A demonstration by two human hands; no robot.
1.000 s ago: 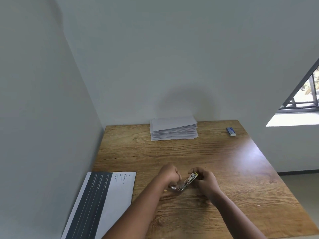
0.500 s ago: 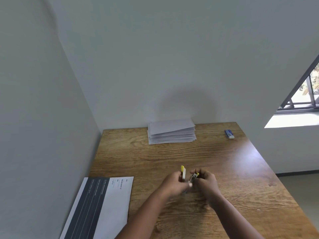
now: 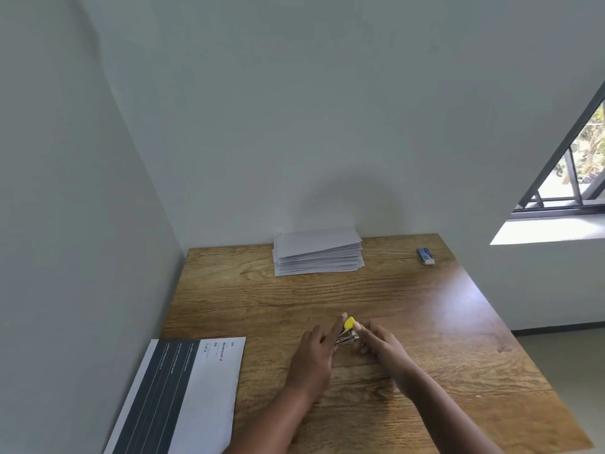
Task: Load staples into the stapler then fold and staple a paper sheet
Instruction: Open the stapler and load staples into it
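A small stapler [image 3: 347,332] with a yellow top and a metal body sits at the middle of the wooden table [image 3: 425,322], its yellow lid raised. My left hand [image 3: 316,353] holds it from the left, the index finger stretched along its side. My right hand [image 3: 381,347] meets it from the right, fingertips pinching at the metal part. A stack of white paper sheets [image 3: 317,250] lies at the table's back edge by the wall. No loose staples can be made out between the fingers.
A small blue and white box [image 3: 425,255] lies at the back right corner. A printed sheet with a dark band [image 3: 183,394] hangs over the front left edge. Walls close the table's left and back sides; a window [image 3: 569,178] is at the right.
The stapler's yellow lid has swung up from the flat body. My left index finger has straightened along it, and both hands have shifted slightly away from me.
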